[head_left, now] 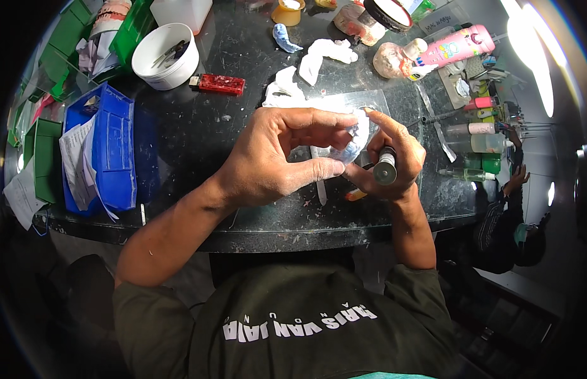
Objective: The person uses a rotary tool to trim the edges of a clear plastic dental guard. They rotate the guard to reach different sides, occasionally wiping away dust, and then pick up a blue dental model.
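My left hand (274, 155) is curled round a small pale white-blue piece (356, 140) that looks like a dental plaster model, pinching it between thumb and fingers. Its far side is partly hidden by the fingers. In my right hand (397, 148) is a cylindrical metal-ended handpiece (385, 169), its rear end facing up. The right index finger and thumb reach to the model's right edge. Whatever tip the handpiece carries is hidden. Beneath the hands lie a clear sheet (374, 98) and a thin pale tool (321, 192).
Blue bin (119, 155) with papers and green bins (47, 145) stand left. A white tub (167, 72) holds small tools, near a red stick (220, 84). Crumpled white tissue (328, 55), a blue moulded piece (286, 39) and a pink bottle (454, 49) lie beyond. Another person (514, 221) is at right.
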{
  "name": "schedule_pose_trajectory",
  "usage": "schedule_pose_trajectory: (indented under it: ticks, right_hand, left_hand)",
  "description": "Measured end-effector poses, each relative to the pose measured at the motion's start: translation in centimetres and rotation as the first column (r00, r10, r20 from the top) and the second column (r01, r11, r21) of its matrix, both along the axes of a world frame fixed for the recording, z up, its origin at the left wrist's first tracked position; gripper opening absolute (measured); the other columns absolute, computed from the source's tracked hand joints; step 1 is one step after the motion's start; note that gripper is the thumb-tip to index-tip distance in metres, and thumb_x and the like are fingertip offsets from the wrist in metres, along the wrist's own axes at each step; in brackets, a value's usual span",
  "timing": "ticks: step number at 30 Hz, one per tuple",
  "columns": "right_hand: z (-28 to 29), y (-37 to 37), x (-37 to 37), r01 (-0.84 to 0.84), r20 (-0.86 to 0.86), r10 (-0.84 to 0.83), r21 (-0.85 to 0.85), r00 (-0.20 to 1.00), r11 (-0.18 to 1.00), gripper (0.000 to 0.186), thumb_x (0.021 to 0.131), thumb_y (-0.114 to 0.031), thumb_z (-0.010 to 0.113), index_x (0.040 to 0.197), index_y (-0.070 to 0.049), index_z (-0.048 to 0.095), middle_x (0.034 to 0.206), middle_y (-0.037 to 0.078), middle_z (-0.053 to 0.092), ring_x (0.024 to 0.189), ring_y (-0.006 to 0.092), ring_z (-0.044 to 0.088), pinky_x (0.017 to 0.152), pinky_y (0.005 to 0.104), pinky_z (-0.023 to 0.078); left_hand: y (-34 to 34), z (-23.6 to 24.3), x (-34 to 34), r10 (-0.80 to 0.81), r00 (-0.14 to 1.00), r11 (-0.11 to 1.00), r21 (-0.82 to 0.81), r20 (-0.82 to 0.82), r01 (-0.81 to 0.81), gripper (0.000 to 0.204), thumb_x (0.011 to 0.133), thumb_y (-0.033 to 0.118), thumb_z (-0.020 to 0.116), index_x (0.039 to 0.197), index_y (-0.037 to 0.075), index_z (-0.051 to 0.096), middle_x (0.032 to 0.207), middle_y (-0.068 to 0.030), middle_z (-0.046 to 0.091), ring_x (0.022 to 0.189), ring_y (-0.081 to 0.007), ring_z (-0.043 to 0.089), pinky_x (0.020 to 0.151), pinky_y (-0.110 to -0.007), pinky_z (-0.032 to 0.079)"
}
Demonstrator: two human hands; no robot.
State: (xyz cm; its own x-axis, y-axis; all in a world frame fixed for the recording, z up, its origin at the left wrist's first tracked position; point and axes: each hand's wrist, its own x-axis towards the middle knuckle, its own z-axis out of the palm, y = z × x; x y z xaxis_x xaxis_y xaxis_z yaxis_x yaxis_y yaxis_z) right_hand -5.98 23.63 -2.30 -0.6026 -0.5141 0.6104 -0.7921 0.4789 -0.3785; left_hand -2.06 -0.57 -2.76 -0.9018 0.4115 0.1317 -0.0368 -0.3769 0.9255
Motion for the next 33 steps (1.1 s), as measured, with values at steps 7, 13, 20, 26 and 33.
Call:
schedule_pose_trajectory:
  ticks: [7, 13, 20, 26, 33]
  right_hand:
    - [0.01, 0.07, 0.02, -0.005, -0.011, 0.005, -0.014, 1.0, 1.0, 0.072, 0.063, -0.02, 0.094, 0.125, 0.004, 0.068, 0.059, 0.0, 0.055, 0.052, 0.0117, 0.06, 0.051, 0.0275, 0.048]
    - [0.02, 0.23, 0.03, -0.011, -0.027, 0.01, -0.031, 1.0, 0.999, 0.071, 0.064, -0.02, 0.094, 0.125, 0.004, 0.069, 0.059, 0.0, 0.055, 0.051, 0.0123, 0.059, 0.051, 0.0281, 0.048]
    - [0.32, 0.09, 0.03, -0.018, -0.058, 0.016, -0.031, 0.998, 0.999, 0.068, 0.065, -0.018, 0.094, 0.125, 0.002, 0.069, 0.059, -0.001, 0.054, 0.05, 0.0125, 0.058, 0.05, 0.0293, 0.048]
    - [0.29, 0.12, 0.02, -0.041, -0.049, 0.039, -0.037, 0.998, 0.998, 0.069, 0.066, -0.019, 0.095, 0.126, 0.001, 0.068, 0.059, -0.001, 0.053, 0.051, 0.0127, 0.057, 0.05, 0.03, 0.047]
    - [0.07, 0.28, 0.27, -0.011, -0.045, 0.01, -0.023, 0.999, 1.0, 0.069, 0.066, -0.021, 0.095, 0.126, 0.001, 0.068, 0.061, 0.0, 0.055, 0.052, 0.0134, 0.057, 0.05, 0.0307, 0.047]
  left_hand:
    - [-0.07, -0.1, 0.0, -0.01, 1.0, 1.0, -0.006, -0.018, 0.009, 0.055, 0.084, -0.009, 0.078, 0.136, -0.003, 0.063, 0.136, -0.0109, 0.067, 0.118, -0.0145, 0.063, 0.108, -0.033, 0.051]
    - [0.0, 0.29, -0.02, -0.021, 1.0, 1.0, 0.016, -0.003, 0.021, 0.054, 0.084, -0.011, 0.075, 0.136, -0.005, 0.063, 0.132, -0.0105, 0.067, 0.117, -0.0151, 0.063, 0.106, -0.033, 0.052]
    - [0.09, 0.5, -0.03, -0.007, 1.0, 1.0, 0.021, 0.006, 0.007, 0.056, 0.082, -0.01, 0.074, 0.136, -0.005, 0.062, 0.127, -0.0112, 0.067, 0.115, -0.0168, 0.064, 0.105, -0.034, 0.053]
    - [0.14, -0.02, -0.14, 0.002, 0.998, 1.0, -0.001, -0.055, -0.002, 0.056, 0.082, -0.01, 0.073, 0.137, -0.005, 0.061, 0.124, -0.0107, 0.067, 0.115, -0.0176, 0.064, 0.105, -0.035, 0.051]
    - [0.05, -0.35, -0.28, 0.019, 1.0, 0.999, 0.044, -0.003, -0.019, 0.052, 0.086, -0.006, 0.072, 0.137, -0.004, 0.061, 0.125, -0.0104, 0.069, 0.114, -0.0155, 0.065, 0.107, -0.034, 0.05]
